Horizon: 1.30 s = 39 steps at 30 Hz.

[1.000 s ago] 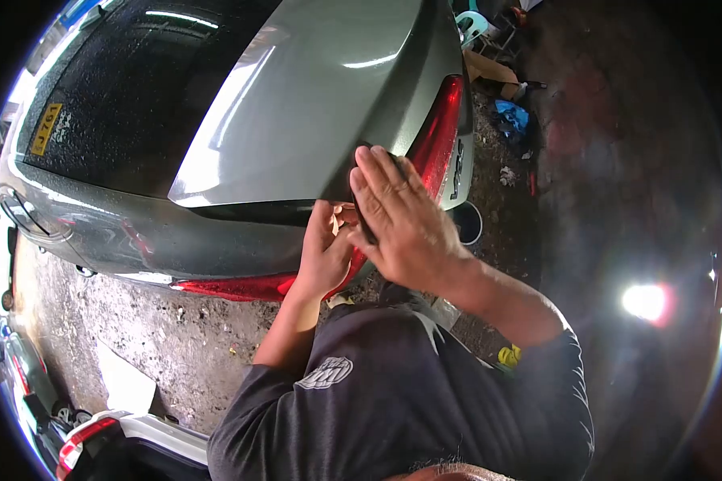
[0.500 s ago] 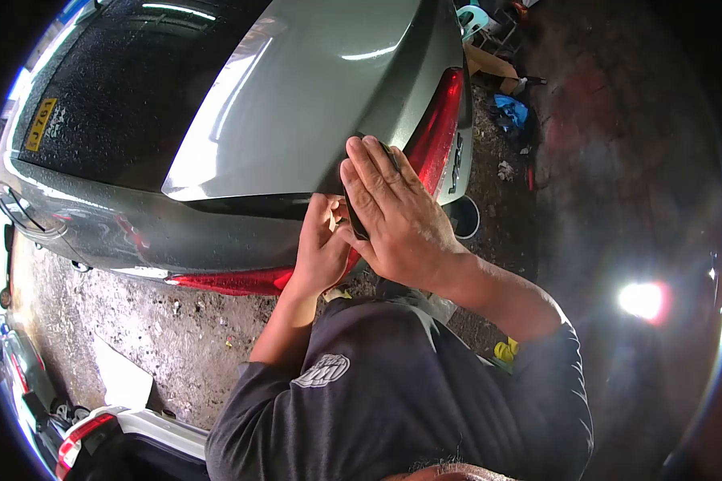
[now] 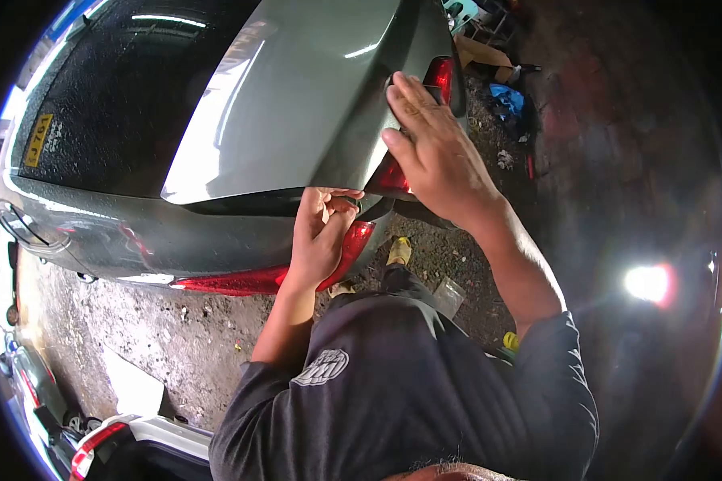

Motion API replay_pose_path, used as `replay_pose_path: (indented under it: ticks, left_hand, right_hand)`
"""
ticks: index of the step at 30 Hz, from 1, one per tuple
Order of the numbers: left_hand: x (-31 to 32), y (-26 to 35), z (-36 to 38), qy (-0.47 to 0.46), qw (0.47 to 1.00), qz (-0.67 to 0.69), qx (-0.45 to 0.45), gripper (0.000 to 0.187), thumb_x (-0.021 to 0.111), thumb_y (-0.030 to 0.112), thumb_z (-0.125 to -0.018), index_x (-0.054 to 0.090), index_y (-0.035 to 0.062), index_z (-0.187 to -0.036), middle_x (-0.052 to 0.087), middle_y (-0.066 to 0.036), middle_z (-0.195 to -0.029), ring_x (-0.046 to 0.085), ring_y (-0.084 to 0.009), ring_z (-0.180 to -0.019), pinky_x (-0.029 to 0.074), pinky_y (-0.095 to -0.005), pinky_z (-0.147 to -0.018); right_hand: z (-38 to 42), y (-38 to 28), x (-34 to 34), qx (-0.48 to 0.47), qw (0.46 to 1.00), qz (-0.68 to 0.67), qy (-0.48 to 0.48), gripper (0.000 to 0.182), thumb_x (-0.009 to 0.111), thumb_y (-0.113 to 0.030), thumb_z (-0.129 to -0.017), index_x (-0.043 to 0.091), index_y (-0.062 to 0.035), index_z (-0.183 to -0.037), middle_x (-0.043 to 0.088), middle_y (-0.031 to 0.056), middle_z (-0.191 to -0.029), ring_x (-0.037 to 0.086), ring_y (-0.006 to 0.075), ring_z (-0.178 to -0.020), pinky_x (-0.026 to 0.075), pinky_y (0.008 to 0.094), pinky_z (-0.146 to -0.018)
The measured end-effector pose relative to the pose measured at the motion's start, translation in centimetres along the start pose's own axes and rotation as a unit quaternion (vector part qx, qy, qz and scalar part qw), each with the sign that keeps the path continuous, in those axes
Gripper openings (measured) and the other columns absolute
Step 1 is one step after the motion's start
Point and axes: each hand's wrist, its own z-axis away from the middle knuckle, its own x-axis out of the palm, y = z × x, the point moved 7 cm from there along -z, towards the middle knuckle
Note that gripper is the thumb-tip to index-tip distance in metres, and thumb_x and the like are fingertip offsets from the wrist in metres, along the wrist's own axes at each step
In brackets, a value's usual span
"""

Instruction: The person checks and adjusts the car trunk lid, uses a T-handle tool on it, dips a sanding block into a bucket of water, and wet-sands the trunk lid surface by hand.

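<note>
A grey car's trunk lid (image 3: 297,104) is raised a little above the body, its surface shiny. My left hand (image 3: 321,236) is at the lid's lower corner, fingers curled at its edge and thumb bent in. Farther up the lid's right side lies my right hand (image 3: 441,156), fingers stretched over a dark flat pad (image 3: 435,93) that shows only at its edge; the palm hides the rest. Beneath that hand, the lid's red tail light (image 3: 391,176) is partly covered. Another red tail light (image 3: 281,276) sits on the body below my left hand.
The wet rear window (image 3: 136,96) bears a yellow sticker (image 3: 38,140). A blue plastic bag (image 3: 507,99) and a cardboard box (image 3: 483,56) lie on the dirty ground at right. A white panel (image 3: 132,385) and a white car (image 3: 156,433) are at lower left.
My right hand has moved up and right along the lid's edge, away from my left hand, with the dark pad under it. My left hand stays at the lid's corner.
</note>
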Motion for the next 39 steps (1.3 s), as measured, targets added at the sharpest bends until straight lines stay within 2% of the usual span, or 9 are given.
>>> replay_pose_path:
  ticks: [4,8,14,17,22,25,31,35,39]
  left_hand:
    - [-0.2,0.2,0.0,0.001,1.0,-0.004,-0.021,0.022,0.049,-0.011,-0.09,0.046,0.001,-0.109,0.059,-0.014,-0.112,0.055,-0.0137,-0.094,0.046,-0.0274,-0.084]
    - [-0.4,-0.4,0.1,-0.003,0.999,0.054,-0.001,0.028,0.048,-0.011,-0.089,0.046,0.0008,-0.115,0.059,-0.012,-0.113,0.055,-0.0136,-0.094,0.046,-0.0276,-0.084]
    - [-0.3,-0.8,0.1,-0.002,1.0,0.022,0.01,0.04,0.043,-0.013,-0.087,0.043,-0.0005,-0.125,0.055,-0.01,-0.117,0.055,-0.0148,-0.098,0.048,-0.0282,-0.082]
    - [-0.3,-0.8,0.1,-0.011,0.998,0.059,0.015,0.037,0.044,-0.013,-0.087,0.043,-0.0007,-0.121,0.055,-0.011,-0.116,0.056,-0.0162,-0.098,0.048,-0.0307,-0.082]
    - [-0.4,-0.9,0.1,-0.011,1.0,0.013,-0.01,0.036,0.047,-0.012,-0.087,0.042,-0.0001,-0.12,0.055,-0.012,-0.114,0.057,-0.0166,-0.098,0.049,-0.0303,-0.081]
    - [-0.2,-0.2,0.0,-0.002,0.999,0.019,-0.032,0.04,0.048,-0.01,-0.088,0.042,0.0005,-0.126,0.056,-0.013,-0.116,0.058,-0.0175,-0.102,0.049,-0.0299,-0.086]
    - [-0.1,-0.4,0.4,-0.007,1.0,0.015,-0.027,0.039,0.047,-0.009,-0.088,0.041,-0.0009,-0.125,0.058,-0.014,-0.115,0.058,-0.0187,-0.103,0.047,-0.0305,-0.091]
    - [0.2,-0.3,0.1,-0.04,0.998,0.037,0.041,0.051,0.041,-0.015,-0.082,0.041,0.0031,-0.129,0.057,-0.012,-0.119,0.057,-0.0171,-0.099,0.047,-0.0293,-0.087]
    - [-0.3,-0.7,0.3,-0.036,0.999,0.031,0.012,0.055,0.042,-0.016,-0.08,0.04,0.0035,-0.131,0.054,-0.01,-0.123,0.055,-0.0158,-0.101,0.045,-0.0287,-0.084]
  right_hand:
    - [2.3,-1.9,-1.4,0.018,0.999,-0.044,0.022,0.05,0.056,-0.027,-0.096,0.049,0.004,-0.134,0.042,0.022,-0.146,0.038,0.0383,-0.138,0.03,0.049,-0.114]
    - [5.4,-7.0,1.0,-0.038,0.998,-0.047,-0.027,0.055,0.062,-0.021,-0.091,0.047,0.0099,-0.134,0.042,0.0252,-0.145,0.039,0.0379,-0.138,0.032,0.0507,-0.112]
    - [3.3,-4.9,1.4,-0.024,0.999,0.022,0.014,0.06,0.065,-0.022,-0.088,0.045,0.0123,-0.134,0.04,0.0286,-0.145,0.041,0.0397,-0.136,0.03,0.0517,-0.113]
    - [5.2,-6.9,1.8,-0.028,0.999,-0.026,-0.006,0.057,0.064,-0.021,-0.089,0.047,0.0094,-0.135,0.041,0.0255,-0.145,0.041,0.0378,-0.136,0.031,0.0521,-0.112]
    - [3.0,-3.7,1.9,-0.032,0.998,0.039,0.029,0.062,0.063,-0.028,-0.088,0.048,0.014,-0.131,0.043,0.0305,-0.142,0.041,0.042,-0.134,0.03,0.0533,-0.113]
    - [5.4,-6.5,2.0,-0.047,0.999,0.015,-0.011,0.061,0.063,-0.027,-0.088,0.048,0.0133,-0.132,0.042,0.0307,-0.142,0.041,0.042,-0.135,0.03,0.0529,-0.114]
    - [4.0,-4.3,2.0,-0.041,0.999,0.026,0.011,0.061,0.063,-0.027,-0.088,0.048,0.0126,-0.132,0.041,0.0304,-0.144,0.038,0.0428,-0.137,0.03,0.0533,-0.113]
    - [4.4,-4.8,1.9,-0.064,0.997,0.033,-0.016,0.065,0.065,-0.027,-0.086,0.046,0.0127,-0.134,0.038,0.0306,-0.146,0.035,0.0424,-0.138,0.029,0.0537,-0.114]
    - [3.3,-4.6,1.8,-0.03,0.999,0.015,0.0,0.06,0.064,-0.022,-0.087,0.046,0.0105,-0.134,0.042,0.0275,-0.144,0.038,0.0389,-0.137,0.031,0.0524,-0.112]
